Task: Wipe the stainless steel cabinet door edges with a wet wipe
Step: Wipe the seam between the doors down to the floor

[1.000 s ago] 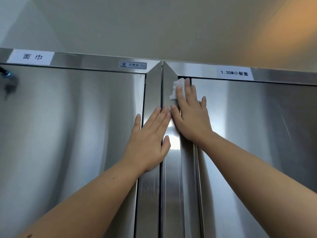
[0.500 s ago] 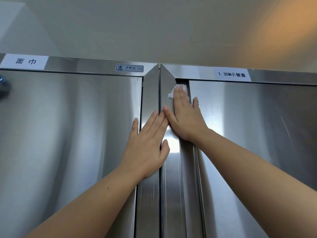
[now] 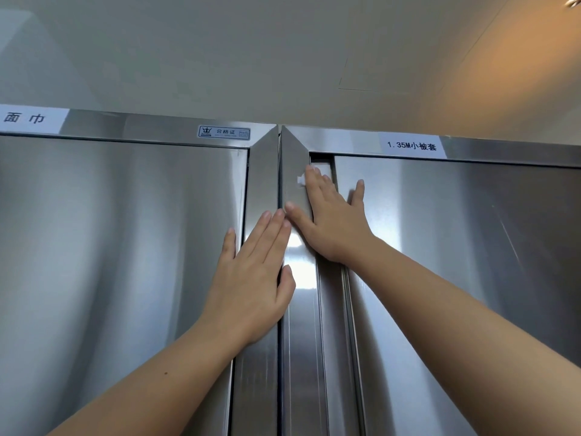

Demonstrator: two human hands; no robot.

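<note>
Right fingers: straight and close together, with the little finger splayed onto the door face. They clamp nothing and press flat on the wipe.
Small white folded wet wipe: pinned under those fingers, with only one corner showing left of the forefinger. It sits near the top of the recessed strip beside the door's left edge.
Right hand: a second ago its fingertips reached the top rail and much more of the wipe stuck out above them. Now they sit just below that corner and the wipe is almost covered.
Left fingers: straight and together, flat on the neighbouring cabinet's upright, holding nothing.
Left hand: in the same place as before, apparently bracing.
Brushed stainless steel right cabinet door: its left edge lies under the right palm, with the top corner newly uncovered.
Meaning for the task: the top corner seems done and a downward stroke along this edge seems to be starting. Most of the edge below is probably still to be wiped.
White printed label: on the top rail above the door, well clear of the wipe.
</note>
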